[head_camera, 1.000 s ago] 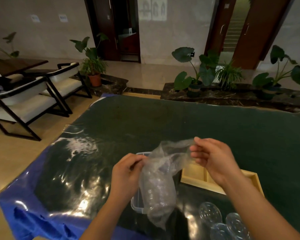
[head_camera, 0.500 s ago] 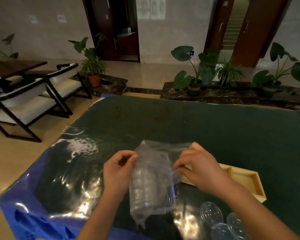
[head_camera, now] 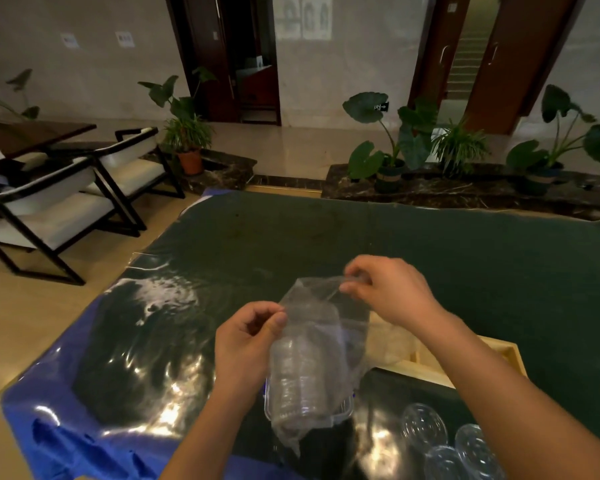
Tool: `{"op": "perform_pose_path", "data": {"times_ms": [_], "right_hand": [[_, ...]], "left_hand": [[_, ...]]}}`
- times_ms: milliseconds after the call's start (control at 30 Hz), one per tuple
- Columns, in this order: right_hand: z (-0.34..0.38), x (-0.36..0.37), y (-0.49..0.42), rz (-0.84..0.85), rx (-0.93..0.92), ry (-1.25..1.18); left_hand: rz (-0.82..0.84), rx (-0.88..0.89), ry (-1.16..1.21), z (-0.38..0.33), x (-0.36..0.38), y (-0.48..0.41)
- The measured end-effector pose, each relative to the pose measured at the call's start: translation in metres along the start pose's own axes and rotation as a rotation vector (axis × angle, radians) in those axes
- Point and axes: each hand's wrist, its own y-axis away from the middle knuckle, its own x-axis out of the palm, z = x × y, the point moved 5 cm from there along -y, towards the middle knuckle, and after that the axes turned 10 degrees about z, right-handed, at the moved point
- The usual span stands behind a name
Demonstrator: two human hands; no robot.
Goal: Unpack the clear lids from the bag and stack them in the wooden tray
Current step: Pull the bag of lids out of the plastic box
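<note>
A clear plastic bag (head_camera: 317,327) hangs between my hands above the table, with a stack of clear lids (head_camera: 300,379) showing through its lower part. My left hand (head_camera: 248,344) pinches the bag's left edge near the mouth. My right hand (head_camera: 388,291) pinches the top right edge and holds it up and away, so the mouth is stretched wide. The wooden tray (head_camera: 471,367) lies on the table behind my right forearm, mostly hidden. Three loose clear lids (head_camera: 425,426) lie on the table at the lower right.
A clear plastic container (head_camera: 340,412) sits on the table under the bag. The dark green table cover (head_camera: 430,254) has a glossy blue sheet (head_camera: 59,427) at its near left corner. Chairs (head_camera: 49,216) stand left; potted plants (head_camera: 388,157) line the far side.
My right hand has risen and moved right with the bag's top edge, and the bag's mouth has spread wider. My left hand keeps its pinch on the other edge.
</note>
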Motion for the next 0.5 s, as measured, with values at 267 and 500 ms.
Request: {"op": "perform_pose_path", "data": {"times_ms": [267,500], "right_hand": [[0.025,0.004,-0.007,-0.011,-0.121,-0.182],[0.057,-0.025,0.024,-0.066,-0.422,-0.255]], "left_hand": [[-0.113,-0.073,0.181,0.037,-0.016,0.008],[-0.202,-0.491,0.542,0.117,-0.016,0.014]]}}
